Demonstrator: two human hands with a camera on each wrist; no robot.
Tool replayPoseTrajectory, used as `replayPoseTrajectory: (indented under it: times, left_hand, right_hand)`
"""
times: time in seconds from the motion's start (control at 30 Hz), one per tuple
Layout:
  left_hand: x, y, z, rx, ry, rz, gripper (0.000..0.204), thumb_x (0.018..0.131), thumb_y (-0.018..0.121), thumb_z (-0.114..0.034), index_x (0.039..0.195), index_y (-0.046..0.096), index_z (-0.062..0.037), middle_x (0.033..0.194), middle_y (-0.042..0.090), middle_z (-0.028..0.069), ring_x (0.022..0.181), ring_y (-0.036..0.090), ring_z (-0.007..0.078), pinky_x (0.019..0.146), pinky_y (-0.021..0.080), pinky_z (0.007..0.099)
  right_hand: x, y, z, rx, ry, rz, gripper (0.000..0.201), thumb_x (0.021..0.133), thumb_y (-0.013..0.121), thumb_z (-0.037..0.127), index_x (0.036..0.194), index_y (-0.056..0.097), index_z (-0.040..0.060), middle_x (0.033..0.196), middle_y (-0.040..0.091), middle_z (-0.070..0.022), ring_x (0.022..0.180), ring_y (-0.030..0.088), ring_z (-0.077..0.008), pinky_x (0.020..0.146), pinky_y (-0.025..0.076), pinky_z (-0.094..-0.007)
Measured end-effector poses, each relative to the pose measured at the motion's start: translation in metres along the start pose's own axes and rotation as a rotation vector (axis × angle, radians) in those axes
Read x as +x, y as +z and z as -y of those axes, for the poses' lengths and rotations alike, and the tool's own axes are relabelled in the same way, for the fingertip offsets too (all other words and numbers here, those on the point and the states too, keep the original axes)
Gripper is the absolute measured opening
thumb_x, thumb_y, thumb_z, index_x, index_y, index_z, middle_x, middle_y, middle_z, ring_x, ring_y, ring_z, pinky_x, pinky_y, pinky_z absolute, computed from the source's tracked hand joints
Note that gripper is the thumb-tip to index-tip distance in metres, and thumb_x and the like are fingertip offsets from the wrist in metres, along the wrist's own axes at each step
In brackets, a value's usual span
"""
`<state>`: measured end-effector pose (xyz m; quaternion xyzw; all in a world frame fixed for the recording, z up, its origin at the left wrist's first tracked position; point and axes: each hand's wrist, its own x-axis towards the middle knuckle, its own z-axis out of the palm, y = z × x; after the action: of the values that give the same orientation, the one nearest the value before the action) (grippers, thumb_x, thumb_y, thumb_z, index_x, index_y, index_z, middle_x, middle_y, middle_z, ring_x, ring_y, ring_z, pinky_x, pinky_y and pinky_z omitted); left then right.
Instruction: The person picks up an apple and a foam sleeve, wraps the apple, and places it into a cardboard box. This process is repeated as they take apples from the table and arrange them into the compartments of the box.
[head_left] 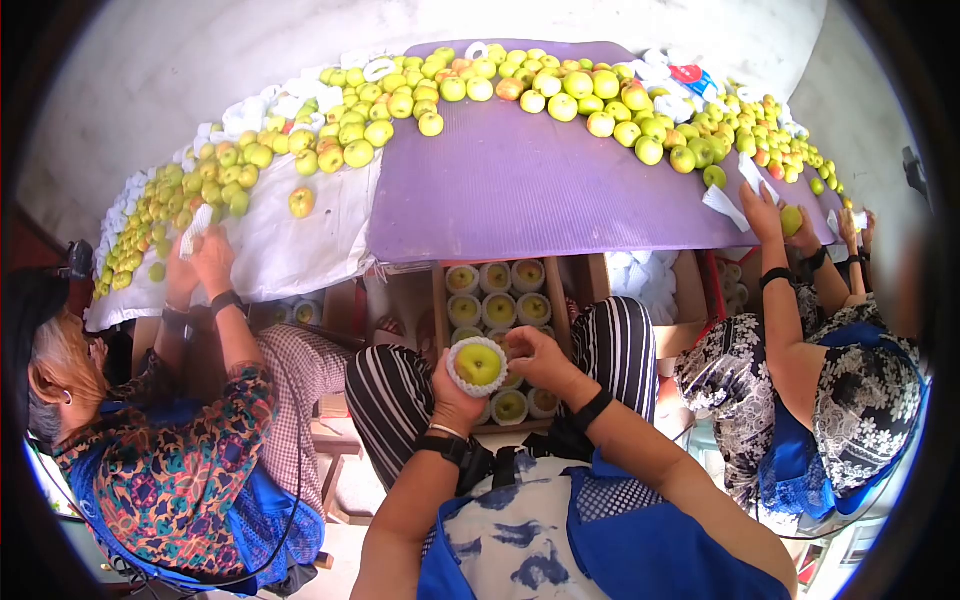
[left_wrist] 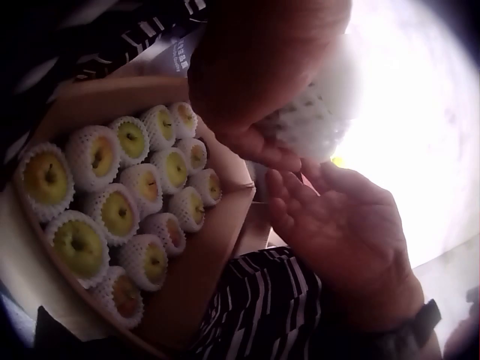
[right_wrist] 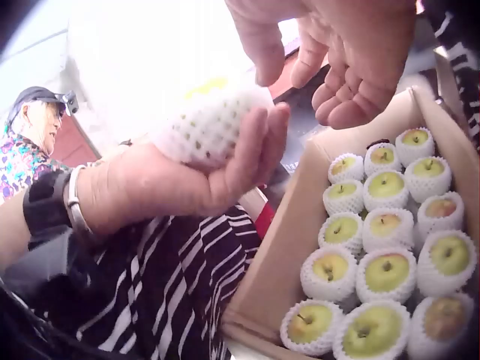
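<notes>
My left hand (head_left: 452, 402) holds a yellow-green apple (head_left: 479, 366) in a white foam net sleeve (right_wrist: 206, 135), its fingers curled round the sleeve from below. Just right of the apple is my right hand (head_left: 540, 362), which grips nothing. In the right wrist view a gap shows between its loosely bent fingers (right_wrist: 345, 94) and the sleeve. Below both hands stands a cardboard box (right_wrist: 289, 214) between my knees. Rows of apples in foam sleeves (right_wrist: 386, 270) fill it, mostly stem side up.
Ahead is a table with a purple mat (head_left: 540, 185) and a white cloth (head_left: 325, 225). Loose apples (head_left: 575, 85) and foam sleeves (head_left: 245, 118) line its far side. One person (head_left: 170, 460) sits at my left, others (head_left: 860, 400) at my right. Another box (head_left: 655, 280) holds white foam.
</notes>
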<state>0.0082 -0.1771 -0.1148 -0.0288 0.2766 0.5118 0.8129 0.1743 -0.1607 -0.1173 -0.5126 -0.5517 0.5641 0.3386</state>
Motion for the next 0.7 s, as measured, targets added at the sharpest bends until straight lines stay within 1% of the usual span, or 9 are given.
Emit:
replayPoseTrajectory:
  times: [0.03,0.1,0.13,0.27,0.4,0.5,0.53,0.63,0.7]
  left_hand:
    - [0.002,-0.007,-0.001,0.009,0.014,-0.046,0.044,0.087,0.033,-0.041,0.108,0.052,-0.0087,0.106,0.057,0.0128,0.099,0.054,0.0315,0.082,0.044,0.0502]
    - [-0.002,-0.01,-0.004,0.012,0.025,-0.093,0.044,0.087,0.033,-0.041,0.108,0.052,-0.007,0.105,0.057,0.0133,0.099,0.054,0.0312,0.083,0.044,0.0492]
    - [-0.007,-0.006,-0.007,0.016,-0.048,-0.068,0.042,0.088,0.035,-0.039,0.107,0.052,-0.005,0.103,0.058,0.0137,0.098,0.054,0.0303,0.083,0.044,0.0473]
    - [-0.019,0.0,-0.017,0.033,-0.285,0.051,0.039,0.09,0.04,-0.034,0.105,0.051,-0.0001,0.1,0.058,0.0144,0.094,0.057,0.0279,0.082,0.047,0.0414]
    - [-0.018,-0.006,-0.014,0.136,-0.266,0.067,0.04,0.09,0.043,-0.034,0.107,0.05,0.0006,0.099,0.058,0.0156,0.089,0.059,0.0262,0.079,0.05,0.0369]
    - [-0.013,-0.013,-0.016,0.204,-0.312,0.153,0.038,0.09,0.043,-0.034,0.105,0.05,0.001,0.097,0.059,0.0148,0.087,0.06,0.0247,0.076,0.051,0.0349]
    - [-0.012,-0.014,-0.016,0.2,-0.339,0.16,0.046,0.09,0.042,-0.04,0.109,0.05,0.0009,0.099,0.058,0.0161,0.091,0.059,0.0266,0.08,0.049,0.0377]
    - [-0.016,-0.002,-0.023,0.183,-0.314,0.1,0.051,0.089,0.039,-0.044,0.11,0.05,0.0013,0.1,0.058,0.0165,0.095,0.057,0.0271,0.084,0.046,0.0398]
    - [-0.018,0.003,-0.031,0.155,-0.306,0.032,0.058,0.087,0.039,-0.05,0.115,0.047,0.0007,0.101,0.057,0.0159,0.097,0.055,0.0267,0.085,0.043,0.0429]
  right_hand:
    - [0.0,-0.003,0.001,-0.002,0.0,-0.001,0.041,0.07,0.063,0.002,0.108,0.049,0.0027,0.096,0.054,-0.0053,0.085,0.054,-0.0137,0.073,0.046,-0.028]
    - [0.0,-0.01,0.007,0.283,0.193,0.095,0.049,0.071,0.063,0.009,0.117,0.046,0.0003,0.113,0.051,-0.0113,0.101,0.051,-0.0192,0.086,0.042,-0.0311]
    - [-0.003,-0.008,0.011,0.28,0.196,0.094,0.049,0.071,0.063,0.009,0.117,0.046,0.0003,0.113,0.051,-0.0113,0.101,0.051,-0.0192,0.086,0.042,-0.0311]
    - [-0.009,0.007,0.021,0.4,0.179,0.371,0.055,0.073,0.061,0.01,0.123,0.041,-0.0009,0.116,0.05,-0.0113,0.108,0.047,-0.0205,0.093,0.036,-0.0306]
    - [-0.008,0.01,0.031,0.34,0.189,0.539,0.058,0.071,0.062,0.008,0.124,0.04,-0.0004,0.116,0.05,-0.0106,0.107,0.047,-0.019,0.094,0.035,-0.029]
    - [-0.009,0.014,0.029,0.248,0.158,0.542,0.055,0.069,0.063,0.007,0.121,0.045,0.0005,0.112,0.053,-0.0094,0.102,0.049,-0.0176,0.092,0.036,-0.0285]
    - [-0.01,0.015,0.029,0.247,0.165,0.545,0.055,0.069,0.063,0.007,0.121,0.045,0.0005,0.112,0.053,-0.0094,0.102,0.049,-0.0176,0.092,0.036,-0.0285]
    - [-0.007,0.015,0.028,0.267,0.196,0.482,0.048,0.07,0.063,0.006,0.116,0.05,0.0023,0.104,0.057,-0.0073,0.095,0.053,-0.0167,0.087,0.04,-0.0288]
    - [0.002,0.013,0.025,0.383,0.289,0.309,0.042,0.071,0.063,0.007,0.112,0.053,0.0021,0.098,0.059,-0.0054,0.09,0.055,-0.0154,0.081,0.044,-0.029]
